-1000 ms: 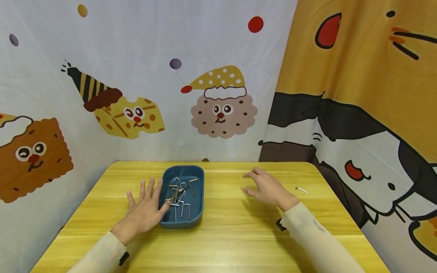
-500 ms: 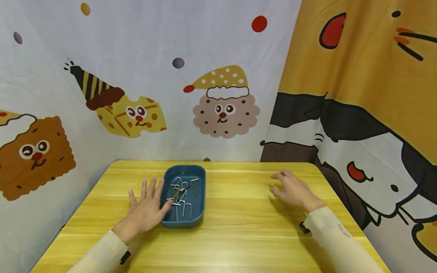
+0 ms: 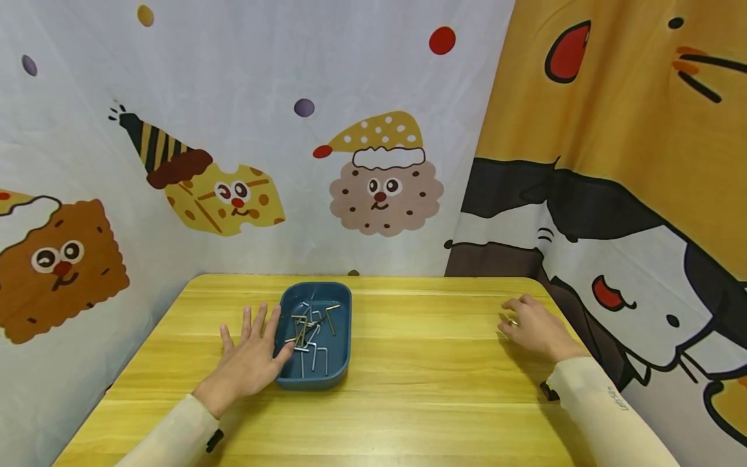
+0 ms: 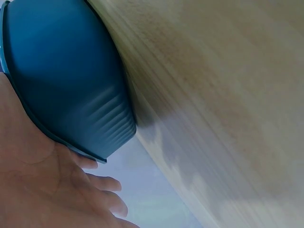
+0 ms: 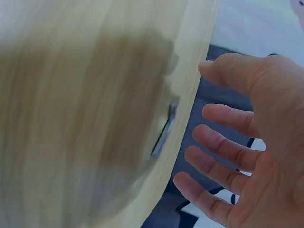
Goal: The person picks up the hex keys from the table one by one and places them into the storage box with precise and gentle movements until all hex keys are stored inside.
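My left hand (image 3: pixel 248 363) lies spread at the left side of the blue tray (image 3: pixel 312 384), its thumb over the rim and its fingers straight. In the left wrist view the palm is at the rim of the tray's blue wall (image 4: pixel 66 71). Several silver and gold L-shaped hex keys (image 3: pixel 329 318) lie jumbled in the tray. At the table's right side my right hand (image 3: pixel 537 327) hovers, thumb and fingers apart. Under it a single silver hex key (image 5: pixel 164 132) lies on the wood, apart from the fingers in the right wrist view and mostly hidden from the head camera.
The yellow wood-grain table (image 3: pixel 408 389) has rounded back corners. Its right edge runs close by the right hand. Behind it hangs a white curtain (image 3: pixel 233 65) with cartoon prints, meeting a yellow one (image 3: pixel 525 117) on the right.
My right hand has moved right across the table and now covers the lone hex key, which lay in sight a second ago. The left hand and the tray keep their places.
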`<move>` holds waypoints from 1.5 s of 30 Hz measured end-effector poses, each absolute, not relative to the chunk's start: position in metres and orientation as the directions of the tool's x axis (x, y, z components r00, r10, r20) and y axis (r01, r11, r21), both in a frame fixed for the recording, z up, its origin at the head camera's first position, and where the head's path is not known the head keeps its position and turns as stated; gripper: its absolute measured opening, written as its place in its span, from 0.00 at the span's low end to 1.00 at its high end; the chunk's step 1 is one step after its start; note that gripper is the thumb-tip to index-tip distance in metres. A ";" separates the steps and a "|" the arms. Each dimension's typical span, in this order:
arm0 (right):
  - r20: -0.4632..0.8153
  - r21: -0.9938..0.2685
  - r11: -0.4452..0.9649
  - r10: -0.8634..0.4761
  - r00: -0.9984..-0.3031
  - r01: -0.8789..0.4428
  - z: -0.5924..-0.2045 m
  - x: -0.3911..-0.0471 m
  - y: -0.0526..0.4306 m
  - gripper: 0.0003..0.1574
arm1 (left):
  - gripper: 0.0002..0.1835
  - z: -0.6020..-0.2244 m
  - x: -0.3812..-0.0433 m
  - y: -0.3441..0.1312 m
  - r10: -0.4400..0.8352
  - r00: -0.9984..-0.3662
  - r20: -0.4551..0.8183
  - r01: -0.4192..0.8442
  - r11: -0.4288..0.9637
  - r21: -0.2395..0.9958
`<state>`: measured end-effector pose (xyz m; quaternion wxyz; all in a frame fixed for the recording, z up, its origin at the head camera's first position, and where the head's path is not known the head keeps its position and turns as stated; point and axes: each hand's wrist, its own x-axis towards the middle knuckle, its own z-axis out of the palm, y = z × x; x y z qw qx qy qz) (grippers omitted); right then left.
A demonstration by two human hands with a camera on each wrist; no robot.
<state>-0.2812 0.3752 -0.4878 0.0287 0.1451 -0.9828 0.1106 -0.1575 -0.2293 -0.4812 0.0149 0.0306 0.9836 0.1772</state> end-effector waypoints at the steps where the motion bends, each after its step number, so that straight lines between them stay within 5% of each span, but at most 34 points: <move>1: 0.090 -0.206 0.934 -0.278 -0.956 -0.291 -0.489 -0.281 0.378 0.33 | 0.51 -0.481 -0.157 -0.229 0.065 -0.998 -0.019 0.054 0.935 0.350; 27: 0.031 -0.223 0.940 -0.259 -0.965 -0.259 -0.498 -0.295 0.394 0.10 | 0.50 -0.482 -0.156 -0.231 0.060 -0.998 -0.019 0.050 0.936 0.347; 45: -0.042 -0.267 0.936 -0.250 -0.967 -0.230 -0.495 -0.300 0.395 0.10 | 0.50 -0.479 -0.156 -0.229 0.056 -0.998 -0.016 0.047 0.937 0.347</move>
